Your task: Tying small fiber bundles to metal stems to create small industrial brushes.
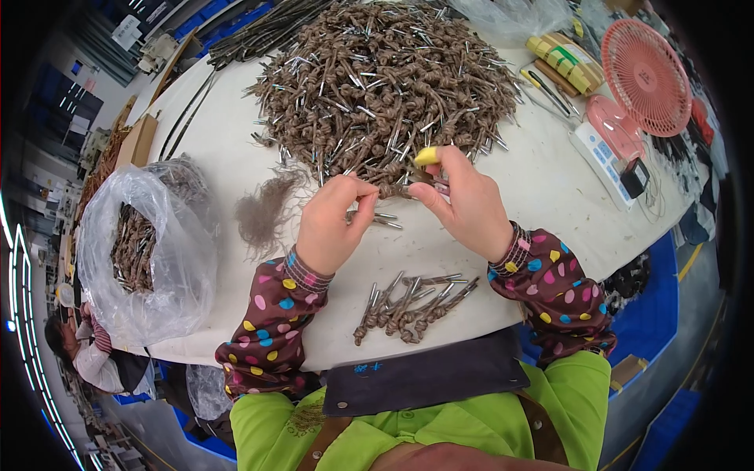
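Evidently, the left hand (336, 218) is pinching one end of a knotted cord (392, 191) between thumb and forefinger, and the right hand (476, 206) is gripping the other end, so the cord is lying between the two grips. Handling it well probably means keeping the left pinch steady while the right fingers are doing the adjusting, with an even pull. Metal-tipped pieces (385, 220) are lying just below the grips and could be snagging strands; a fluff tuft (267, 208), left of the left grip, could be tangling too.

Right fingers are partly hiding behind the thumb, and whether the shiny bit there is a tool or a metal tip is staying unclear. The cord's outline is blending into the heap (385, 86) beyond both grips, which the upper edge is cutting off. Farther left of the left grip, a plastic bag (188, 263) is veiling part of its contents.
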The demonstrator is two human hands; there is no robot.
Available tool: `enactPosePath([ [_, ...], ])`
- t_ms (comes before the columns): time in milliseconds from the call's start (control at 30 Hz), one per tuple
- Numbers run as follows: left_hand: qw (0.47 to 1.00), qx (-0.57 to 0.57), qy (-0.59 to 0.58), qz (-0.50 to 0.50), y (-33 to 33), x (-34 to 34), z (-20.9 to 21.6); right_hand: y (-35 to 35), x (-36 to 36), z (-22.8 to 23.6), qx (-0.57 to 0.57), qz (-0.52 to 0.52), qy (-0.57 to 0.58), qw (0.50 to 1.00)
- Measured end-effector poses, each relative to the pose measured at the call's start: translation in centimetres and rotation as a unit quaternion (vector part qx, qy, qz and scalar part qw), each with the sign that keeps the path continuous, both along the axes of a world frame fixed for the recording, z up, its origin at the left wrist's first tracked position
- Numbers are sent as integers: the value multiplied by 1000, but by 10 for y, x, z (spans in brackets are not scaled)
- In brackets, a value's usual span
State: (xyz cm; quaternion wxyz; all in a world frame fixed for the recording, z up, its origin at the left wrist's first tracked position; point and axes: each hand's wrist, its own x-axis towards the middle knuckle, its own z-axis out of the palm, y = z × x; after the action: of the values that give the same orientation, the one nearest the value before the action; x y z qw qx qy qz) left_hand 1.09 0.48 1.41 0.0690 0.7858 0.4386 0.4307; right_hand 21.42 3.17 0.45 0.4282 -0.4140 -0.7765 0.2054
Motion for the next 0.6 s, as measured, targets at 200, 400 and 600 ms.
enactPosePath([
  [200, 999, -49, 6, 9, -6, 7, 2, -9, -3, 2, 160, -1, -138, 977],
  [400, 997, -71, 12, 12, -8, 13, 1, -9, -2, 0, 213, -8, -158, 964],
  [600, 998, -62, 3, 9, -7, 13, -3, -11, -1, 2, 251, -13, -197, 948],
])
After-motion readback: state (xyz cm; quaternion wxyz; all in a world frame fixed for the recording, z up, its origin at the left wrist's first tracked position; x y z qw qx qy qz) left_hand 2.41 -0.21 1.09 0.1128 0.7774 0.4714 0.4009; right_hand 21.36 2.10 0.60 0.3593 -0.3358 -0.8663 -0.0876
